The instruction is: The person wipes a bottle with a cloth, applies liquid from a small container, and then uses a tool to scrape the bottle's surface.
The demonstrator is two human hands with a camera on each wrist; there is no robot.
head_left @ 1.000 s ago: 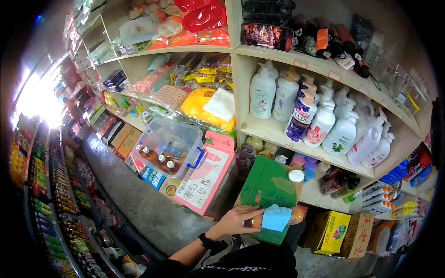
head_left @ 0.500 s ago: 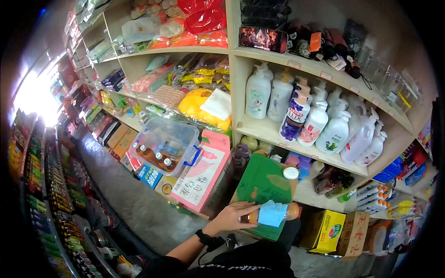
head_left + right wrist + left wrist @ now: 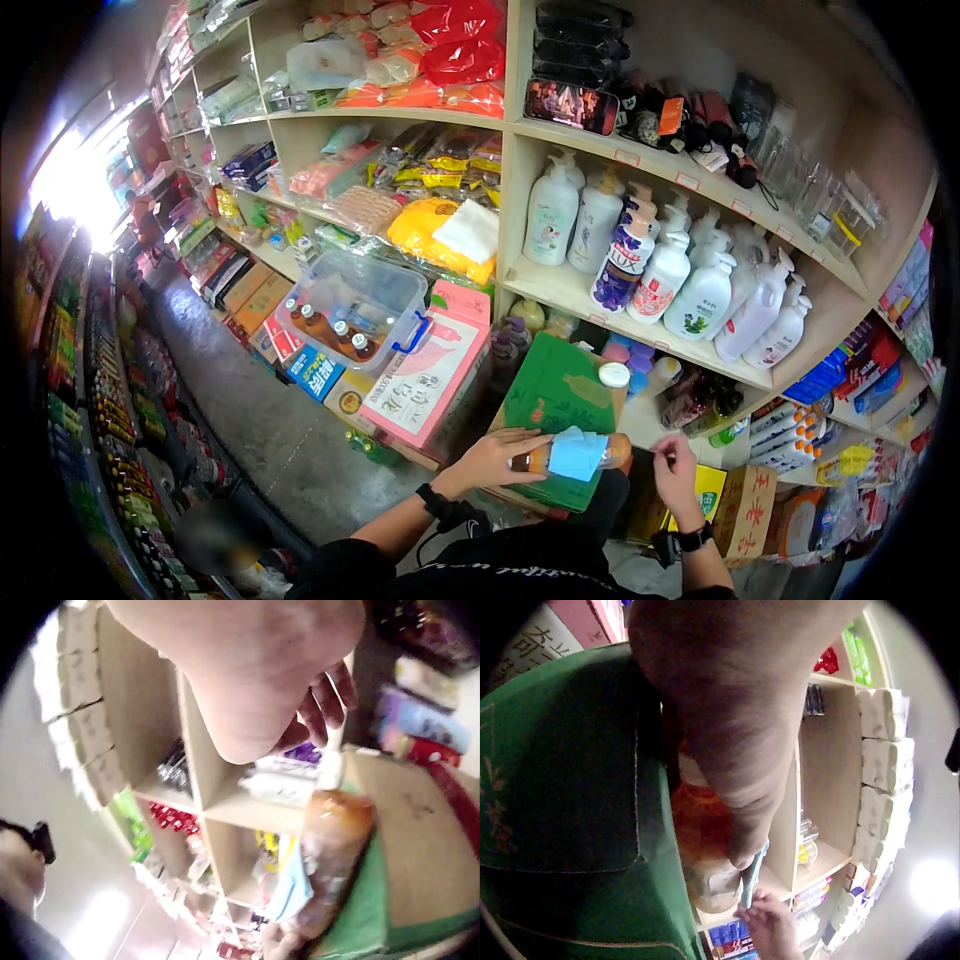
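A bottle of orange-brown drink (image 3: 615, 452) lies on its side on a green carton (image 3: 555, 392), a light blue cloth (image 3: 577, 455) draped around its middle. My left hand (image 3: 498, 459) grips the bottle's left end, and in the left wrist view that hand (image 3: 727, 712) covers part of the bottle (image 3: 705, 847). To the right of the bottle, apart from it, my right hand (image 3: 676, 470) is raised with its fingers bent and nothing seen in them. The right wrist view shows this hand (image 3: 262, 682) above the bottle (image 3: 334, 847). A white round lid (image 3: 614, 375) rests on the carton.
A clear bin (image 3: 345, 265) with brown bottles stands left of a pink box (image 3: 425, 375). Shelves behind hold white pump bottles (image 3: 550, 215) and a phone (image 3: 572, 107) playing video. Yellow (image 3: 708, 490) and brown cartons (image 3: 748, 505) stand at lower right.
My right hand has come into the head view at the lower right. The left hand still holds the bottle, and the cloth remains around it. The head view has shifted slightly.
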